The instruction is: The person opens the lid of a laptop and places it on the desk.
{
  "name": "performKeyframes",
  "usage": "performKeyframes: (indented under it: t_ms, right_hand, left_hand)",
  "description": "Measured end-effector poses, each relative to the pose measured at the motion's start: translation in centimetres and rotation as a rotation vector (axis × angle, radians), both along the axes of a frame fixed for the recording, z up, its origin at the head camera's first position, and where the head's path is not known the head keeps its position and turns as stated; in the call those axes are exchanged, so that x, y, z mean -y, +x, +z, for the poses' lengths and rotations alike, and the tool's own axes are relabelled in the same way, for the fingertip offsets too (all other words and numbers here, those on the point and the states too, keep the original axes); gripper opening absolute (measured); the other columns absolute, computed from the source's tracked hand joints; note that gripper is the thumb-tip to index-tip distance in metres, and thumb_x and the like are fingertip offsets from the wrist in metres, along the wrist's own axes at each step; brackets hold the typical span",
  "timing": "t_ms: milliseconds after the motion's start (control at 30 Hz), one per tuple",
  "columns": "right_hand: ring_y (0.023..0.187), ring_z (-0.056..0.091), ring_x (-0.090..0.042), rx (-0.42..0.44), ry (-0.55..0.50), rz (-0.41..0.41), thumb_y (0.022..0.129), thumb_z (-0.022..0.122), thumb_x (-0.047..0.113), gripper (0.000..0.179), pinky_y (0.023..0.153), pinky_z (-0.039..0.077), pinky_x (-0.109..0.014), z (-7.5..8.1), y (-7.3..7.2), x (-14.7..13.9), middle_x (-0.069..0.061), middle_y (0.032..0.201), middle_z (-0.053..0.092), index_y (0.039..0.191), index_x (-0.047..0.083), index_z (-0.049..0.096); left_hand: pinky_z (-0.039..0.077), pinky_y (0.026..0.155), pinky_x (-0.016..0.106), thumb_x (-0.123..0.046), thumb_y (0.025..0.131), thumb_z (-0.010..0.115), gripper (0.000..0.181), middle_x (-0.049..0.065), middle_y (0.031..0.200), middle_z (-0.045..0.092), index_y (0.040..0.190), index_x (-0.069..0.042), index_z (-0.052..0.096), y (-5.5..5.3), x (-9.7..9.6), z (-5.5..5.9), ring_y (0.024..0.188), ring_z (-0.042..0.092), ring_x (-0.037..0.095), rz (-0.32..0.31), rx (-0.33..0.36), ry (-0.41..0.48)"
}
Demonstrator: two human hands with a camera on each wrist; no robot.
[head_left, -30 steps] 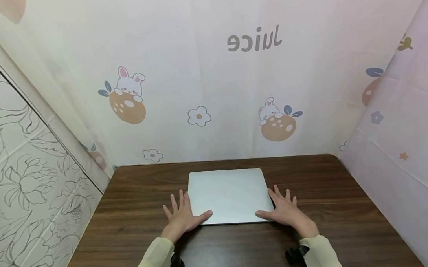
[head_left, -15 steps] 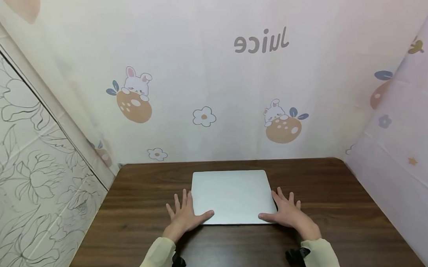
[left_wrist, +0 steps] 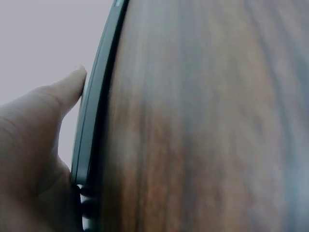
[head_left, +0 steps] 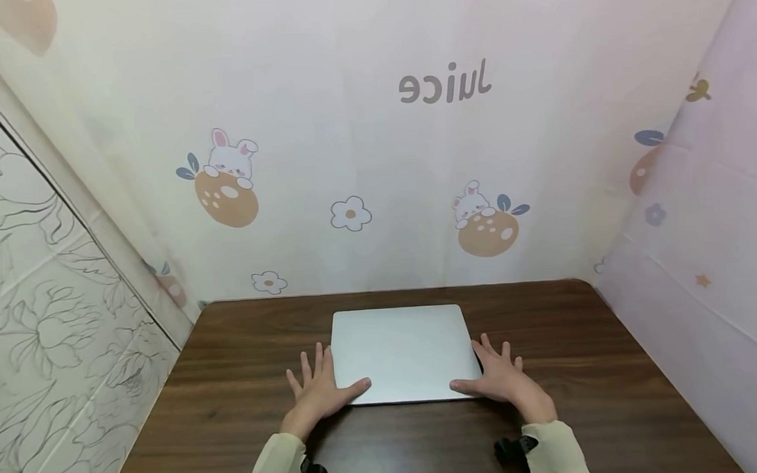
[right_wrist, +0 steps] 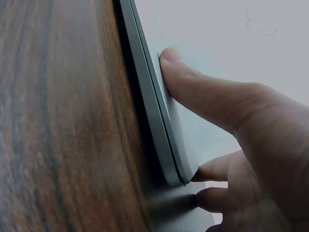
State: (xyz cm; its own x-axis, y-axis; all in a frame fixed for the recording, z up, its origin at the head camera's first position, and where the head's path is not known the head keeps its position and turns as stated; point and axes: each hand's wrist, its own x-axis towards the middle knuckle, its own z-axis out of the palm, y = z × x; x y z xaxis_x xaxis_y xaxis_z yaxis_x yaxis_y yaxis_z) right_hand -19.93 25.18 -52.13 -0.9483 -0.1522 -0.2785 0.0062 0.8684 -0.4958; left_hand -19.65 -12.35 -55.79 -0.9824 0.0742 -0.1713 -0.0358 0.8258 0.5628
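A closed silver laptop (head_left: pixel 404 354) lies flat on the wooden table. My left hand (head_left: pixel 321 391) rests at its near left corner, thumb across the lid and the other fingers spread straight along the left side. At the near right corner is my right hand (head_left: pixel 499 378), its thumb likewise on the lid and its fingers spread outward. From the left wrist, the left thumb (left_wrist: pixel 72 87) lies by the laptop's front edge (left_wrist: pixel 91 121). In the right wrist view the right thumb (right_wrist: pixel 193 87) touches the lid, and other fingertips are at the laptop's corner (right_wrist: pixel 176 174).
The dark brown table (head_left: pixel 246 401) extends to both sides of the laptop. Behind it hangs a pale printed curtain (head_left: pixel 401 159), with another cloth (head_left: pixel 698 253) at the right and a flower-patterned panel (head_left: pixel 56 331) at the left. Black straps (head_left: pixel 511 449) sit at the wrists.
The head view has shifted, first one way and then back, so the scene now sits slightly lower. Both hands keep their places on the laptop, which looks unmoved on the table.
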Motion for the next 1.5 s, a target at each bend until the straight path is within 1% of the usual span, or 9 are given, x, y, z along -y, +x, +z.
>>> performKeyframes:
  t_ms: [233, 400, 533, 667, 900, 1033, 1167, 1300, 1500]
  right_hand:
    - [0.146, -0.006, -0.069, -0.002, -0.001, -0.003, 0.080, 0.076, 0.069, 0.120, 0.109, 0.002, -0.086, -0.4, 0.2, 0.1, -0.033, 0.168, 0.006, 0.162, -0.001, 0.023]
    - [0.146, -0.005, -0.069, -0.006, 0.000, -0.011, 0.080, 0.076, 0.069, 0.120, 0.108, 0.002, -0.087, -0.6, 0.3, 0.2, -0.034, 0.167, 0.007, 0.162, -0.001, 0.024]
    - [0.146, -0.005, -0.069, -0.004, 0.004, -0.010, 0.080, 0.076, 0.069, 0.120, 0.108, 0.002, -0.087, -0.6, 0.3, 0.4, -0.034, 0.167, 0.007, 0.162, 0.000, 0.024]
    - [0.146, -0.006, -0.069, 0.000, -0.010, -0.011, 0.080, 0.076, 0.069, 0.120, 0.108, 0.001, -0.087, -0.5, 0.3, 0.5, -0.034, 0.167, 0.006, 0.163, 0.001, 0.023]
    - [0.146, -0.009, -0.069, 0.011, -0.038, -0.012, 0.080, 0.077, 0.067, 0.120, 0.107, -0.003, -0.087, -0.5, 0.1, 0.3, -0.033, 0.168, 0.003, 0.163, 0.001, 0.022]
    - [0.146, -0.010, -0.069, 0.003, -0.042, -0.001, 0.081, 0.077, 0.067, 0.120, 0.106, -0.003, -0.087, -0.6, -0.3, 0.1, -0.034, 0.168, 0.002, 0.163, 0.001, 0.021]
    - [0.145, -0.004, -0.070, -0.007, -0.030, 0.007, 0.083, 0.075, 0.066, 0.118, 0.106, 0.003, -0.088, 0.0, -0.3, -0.2, -0.035, 0.167, 0.008, 0.163, 0.000, 0.019]
    - [0.146, 0.005, -0.068, -0.067, -0.039, 0.018, 0.085, 0.074, 0.064, 0.115, 0.107, 0.014, -0.087, 0.7, -0.1, -0.4, -0.037, 0.165, 0.015, 0.163, 0.000, 0.019]
    - [0.152, 0.013, -0.058, -0.214, -0.116, 0.048, 0.088, 0.072, 0.064, 0.108, 0.111, 0.027, -0.078, 1.2, 0.0, 0.2, -0.029, 0.168, 0.019, 0.164, 0.007, 0.022]
  left_hand:
    - [-0.023, 0.116, 0.069, -0.090, 0.071, 0.063, 0.134, 0.006, 0.175, -0.004, 0.167, -0.014, 0.009, -0.5, 1.6, -0.5, 0.159, -0.016, 0.039, -0.076, 0.038, -0.043]
    - [-0.020, 0.116, 0.071, -0.092, 0.061, 0.070, 0.146, 0.009, 0.175, -0.006, 0.168, -0.015, 0.008, -0.3, 2.8, -0.2, 0.158, -0.017, 0.041, -0.168, 0.055, -0.031]
    - [-0.015, 0.120, 0.069, -0.089, 0.055, 0.077, 0.150, 0.009, 0.175, -0.005, 0.168, -0.018, 0.008, 0.0, 3.9, -0.2, 0.159, -0.014, 0.040, -0.205, 0.059, -0.055]
    - [-0.014, 0.121, 0.066, -0.084, 0.056, 0.081, 0.148, 0.011, 0.174, -0.006, 0.168, -0.019, 0.009, 0.1, 4.4, -0.4, 0.159, -0.015, 0.040, -0.222, 0.043, -0.053]
    - [-0.010, 0.121, 0.069, -0.075, 0.062, 0.086, 0.142, 0.016, 0.174, -0.004, 0.167, -0.016, 0.012, 0.4, 4.0, 0.3, 0.158, -0.013, 0.045, -0.216, 0.040, -0.046]
    - [-0.011, 0.121, 0.068, -0.075, 0.065, 0.083, 0.137, 0.016, 0.174, -0.003, 0.167, -0.017, 0.014, 0.3, 4.0, 0.3, 0.158, -0.012, 0.045, -0.205, 0.029, -0.028]
    - [-0.013, 0.120, 0.068, -0.074, 0.069, 0.081, 0.132, 0.017, 0.174, -0.002, 0.167, -0.016, 0.015, 0.3, 4.0, 0.5, 0.158, -0.012, 0.046, -0.214, 0.020, 0.000]
    - [-0.015, 0.120, 0.067, -0.075, 0.069, 0.080, 0.132, 0.017, 0.174, -0.002, 0.167, -0.016, 0.014, 0.3, 4.0, 0.5, 0.158, -0.013, 0.046, -0.223, 0.017, 0.010]
    - [-0.015, 0.120, 0.067, -0.074, 0.069, 0.081, 0.132, 0.017, 0.174, -0.001, 0.167, -0.015, 0.015, 0.1, 4.0, 0.4, 0.158, -0.013, 0.045, -0.229, 0.005, 0.011]
